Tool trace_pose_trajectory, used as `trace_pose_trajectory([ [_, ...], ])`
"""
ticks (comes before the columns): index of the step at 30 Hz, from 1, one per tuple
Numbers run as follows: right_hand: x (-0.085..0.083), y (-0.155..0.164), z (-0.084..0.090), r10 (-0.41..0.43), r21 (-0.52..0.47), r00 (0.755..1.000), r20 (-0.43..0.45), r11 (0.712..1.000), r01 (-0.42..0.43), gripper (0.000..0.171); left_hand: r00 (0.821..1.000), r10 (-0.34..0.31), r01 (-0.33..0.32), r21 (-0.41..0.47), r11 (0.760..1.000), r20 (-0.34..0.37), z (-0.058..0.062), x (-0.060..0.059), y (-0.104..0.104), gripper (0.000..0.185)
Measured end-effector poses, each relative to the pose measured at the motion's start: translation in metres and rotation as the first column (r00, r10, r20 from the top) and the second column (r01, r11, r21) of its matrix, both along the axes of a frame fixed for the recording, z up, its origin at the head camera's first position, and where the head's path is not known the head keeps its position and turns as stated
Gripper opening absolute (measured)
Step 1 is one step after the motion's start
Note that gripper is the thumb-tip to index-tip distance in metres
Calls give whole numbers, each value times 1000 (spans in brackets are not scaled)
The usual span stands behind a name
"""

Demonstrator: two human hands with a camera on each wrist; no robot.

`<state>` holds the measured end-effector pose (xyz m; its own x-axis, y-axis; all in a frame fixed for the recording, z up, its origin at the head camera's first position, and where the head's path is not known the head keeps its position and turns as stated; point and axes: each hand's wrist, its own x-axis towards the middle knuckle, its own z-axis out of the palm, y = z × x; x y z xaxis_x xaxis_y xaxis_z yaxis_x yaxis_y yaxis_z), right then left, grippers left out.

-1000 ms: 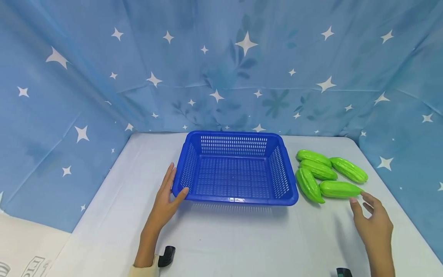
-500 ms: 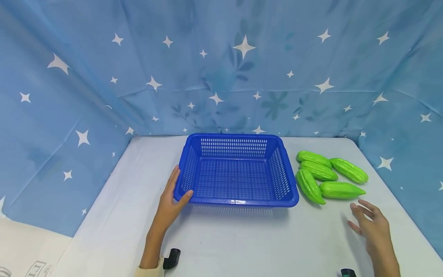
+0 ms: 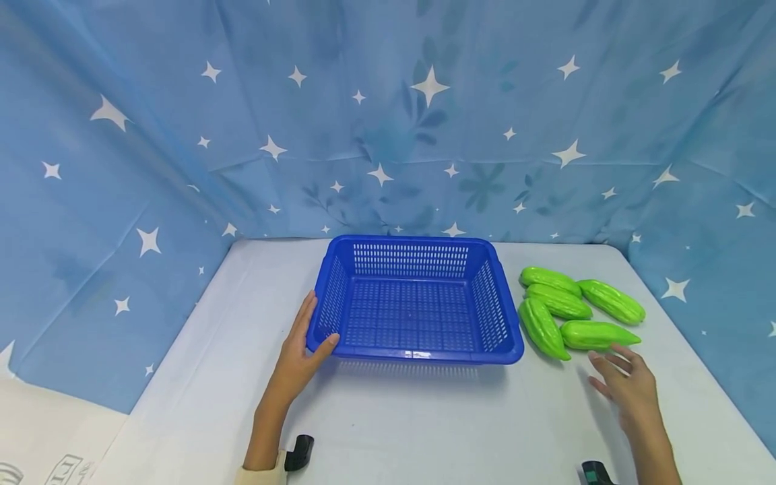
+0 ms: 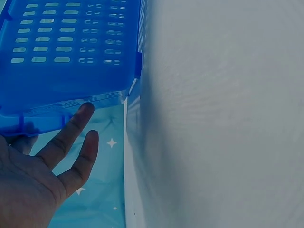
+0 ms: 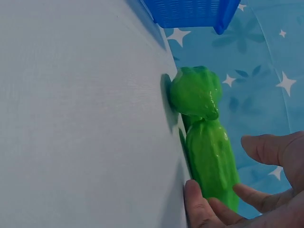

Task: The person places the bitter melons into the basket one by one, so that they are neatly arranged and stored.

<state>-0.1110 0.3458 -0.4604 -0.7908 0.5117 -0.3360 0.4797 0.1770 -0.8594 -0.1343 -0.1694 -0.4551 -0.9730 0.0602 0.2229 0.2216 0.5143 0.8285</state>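
Note:
A blue plastic basket [image 3: 418,353] with slotted walls stands mid-table in the head view. My left hand [image 3: 296,360] is at its front left corner, fingers straight along the outside and thumb at the rim. From the left wrist view, the fingers [image 4: 78,166] spread beside the basket's wall. Right of the basket lie several bright green, ridged bitter melons, the nearest bitter melon [image 3: 597,334] pointing right. Just in front of that one is my right hand [image 3: 633,387], its fingers loosely bent and apart, holding nothing. The right wrist view has the bitter melon [image 5: 211,159] beyond the fingertips; contact cannot be told.
The white tabletop [image 3: 418,424] bears the basket and melons. Blue star-print cloth [image 3: 388,121] hangs behind and at both sides. Melons [image 3: 558,301] lie close together near the table's right back. A black wrist mount [image 3: 300,453] sits at my left wrist.
My right hand drew back from the nearest bitter melon's tip, then shifted left in front of it. My left hand stays at the basket's corner, and the melons lie as before.

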Motion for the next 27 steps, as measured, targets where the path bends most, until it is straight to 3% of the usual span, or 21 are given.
trace_pose_trajectory([
  [8, -6, -9, 1, -15, 11, 998, -66, 1000, 15, 83, 1000, 6, -5, -18, 1000, 10, 3, 1, 0, 82],
  [17, -13, -7, 1, -58, 25, 996, -67, 998, 60, 89, 1000, 2, -2, -6, 1000, 15, 3, 2, 1, 81],
  [27, -24, -2, 0, -32, 8, 998, -49, 999, 33, 95, 1000, 5, -5, -10, 1000, 8, 3, 1, 1, 81],
])
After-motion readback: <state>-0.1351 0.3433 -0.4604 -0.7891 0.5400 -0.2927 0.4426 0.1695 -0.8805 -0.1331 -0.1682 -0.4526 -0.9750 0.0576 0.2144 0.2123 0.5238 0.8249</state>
